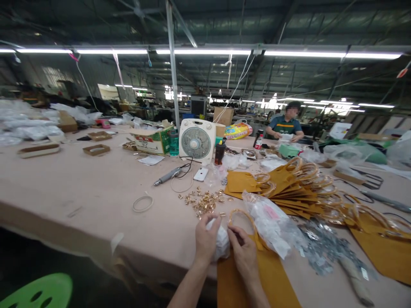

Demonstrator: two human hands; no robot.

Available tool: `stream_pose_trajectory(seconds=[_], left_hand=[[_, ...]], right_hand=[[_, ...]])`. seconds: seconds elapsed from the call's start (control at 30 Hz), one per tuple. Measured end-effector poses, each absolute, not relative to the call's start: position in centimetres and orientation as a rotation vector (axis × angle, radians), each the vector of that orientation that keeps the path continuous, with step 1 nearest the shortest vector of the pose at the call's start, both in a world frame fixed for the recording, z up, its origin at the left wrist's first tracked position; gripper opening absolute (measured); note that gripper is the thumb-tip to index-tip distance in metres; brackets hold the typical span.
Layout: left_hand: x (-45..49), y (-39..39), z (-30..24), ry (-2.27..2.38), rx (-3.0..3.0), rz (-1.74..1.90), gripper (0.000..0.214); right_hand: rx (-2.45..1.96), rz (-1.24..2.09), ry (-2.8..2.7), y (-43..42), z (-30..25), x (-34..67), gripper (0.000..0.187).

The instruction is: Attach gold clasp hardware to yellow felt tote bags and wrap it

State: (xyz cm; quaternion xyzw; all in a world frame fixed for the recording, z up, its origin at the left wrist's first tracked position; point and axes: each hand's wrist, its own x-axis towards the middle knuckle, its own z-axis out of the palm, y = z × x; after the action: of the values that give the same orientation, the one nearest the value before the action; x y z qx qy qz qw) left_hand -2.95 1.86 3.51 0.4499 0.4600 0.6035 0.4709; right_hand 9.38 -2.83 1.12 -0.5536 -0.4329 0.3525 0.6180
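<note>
My left hand (pixel 207 239) curls its fingers and thumb around the top of a white wrapped bundle (pixel 222 243) at the table's front edge. Just to the right, my right hand (pixel 244 252) has thumb and fingers pinched together at the near end of a looped handle (pixel 241 212). That handle belongs to a mustard-yellow bag (pixel 272 280), lying flat under my right forearm and overhanging the edge. Beyond my hands lies a loose pile of small gold metal fittings (pixel 205 201). A crumpled clear plastic bag (pixel 268 220) covers part of the mustard bag's far side.
Stacked mustard bags (pixel 295 188) spread to the right, beside a heap of small metal pieces (pixel 324 244). Farther back are an electric screwdriver (pixel 167 176), a phone (pixel 201 174) and a box fan (pixel 197 141). A co-worker (pixel 285 126) sits across the table.
</note>
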Motion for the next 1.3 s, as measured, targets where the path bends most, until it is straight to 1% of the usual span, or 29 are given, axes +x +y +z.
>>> stream_pose_trajectory(seconds=[0.13, 0.27, 0.33, 0.43, 0.5, 0.6, 0.7, 0.8, 0.87, 1.0, 1.03, 1.13, 1.2, 1.23, 1.3], left_hand=[[-2.4, 1.4, 3.0, 1.088, 1.101, 1.473, 0.036], [-1.6, 0.9, 2.5, 0.867, 0.800, 1.448, 0.049], [-1.2, 0.4, 2.0, 0.715, 0.665, 1.389, 0.054], [-0.8, -0.5, 1.1, 0.608, 0.603, 1.274, 0.059], [-0.7, -0.9, 0.7, 0.566, 0.590, 1.237, 0.058], [-0.7, -1.0, 0.3, 0.484, 0.564, 1.217, 0.056], [-0.7, -0.8, 0.1, 0.412, 0.532, 1.188, 0.064], [-0.6, -0.8, 0.0, 0.407, 0.551, 1.176, 0.071], [-0.6, -0.9, 0.2, 0.431, 0.615, 1.184, 0.068], [-0.9, -1.4, 0.8, 0.481, 0.815, 1.209, 0.046], [-1.0, -1.5, 0.9, 0.492, 0.847, 1.213, 0.046], [-1.2, -1.6, 1.4, 0.535, 0.858, 1.221, 0.060], [-1.3, -1.5, 1.9, 0.555, 0.835, 1.165, 0.067], [-1.4, -1.4, 2.3, 0.555, 0.822, 1.107, 0.067], [-1.6, -1.3, 3.2, 0.529, 0.792, 0.953, 0.060]], right_hand=[[-1.209, 0.860, -1.111, -2.8, 0.8, 9.4, 0.044], [-1.238, 0.739, -1.120, -3.0, 0.7, 9.6, 0.035], [-1.262, 0.699, -1.073, -3.0, 0.6, 9.8, 0.035], [-1.273, 0.683, -1.124, -3.1, 0.4, 9.7, 0.034], [-1.261, 0.669, -1.205, -3.1, 0.4, 9.5, 0.032], [-1.207, 0.758, -1.251, -3.2, 0.4, 9.3, 0.029], [-1.162, 0.871, -1.240, -3.3, 0.5, 9.6, 0.031], [-1.162, 0.833, -1.244, -3.3, 0.7, 9.9, 0.029], [-1.165, 0.790, -1.233, -3.3, 0.8, 10.0, 0.030], [-1.153, 0.721, -1.104, -3.4, 0.3, 10.3, 0.033], [-1.165, 0.713, -1.021, -3.4, 0.0, 10.5, 0.035], [-1.242, 0.703, -0.738, -3.5, -0.8, 11.2, 0.043], [-1.273, 0.699, -0.638, -3.6, -1.2, 11.6, 0.047], [-1.279, 0.696, -0.619, -3.6, -1.3, 11.8, 0.048], [-1.279, 0.688, -0.598, -3.7, -1.3, 12.0, 0.050]])
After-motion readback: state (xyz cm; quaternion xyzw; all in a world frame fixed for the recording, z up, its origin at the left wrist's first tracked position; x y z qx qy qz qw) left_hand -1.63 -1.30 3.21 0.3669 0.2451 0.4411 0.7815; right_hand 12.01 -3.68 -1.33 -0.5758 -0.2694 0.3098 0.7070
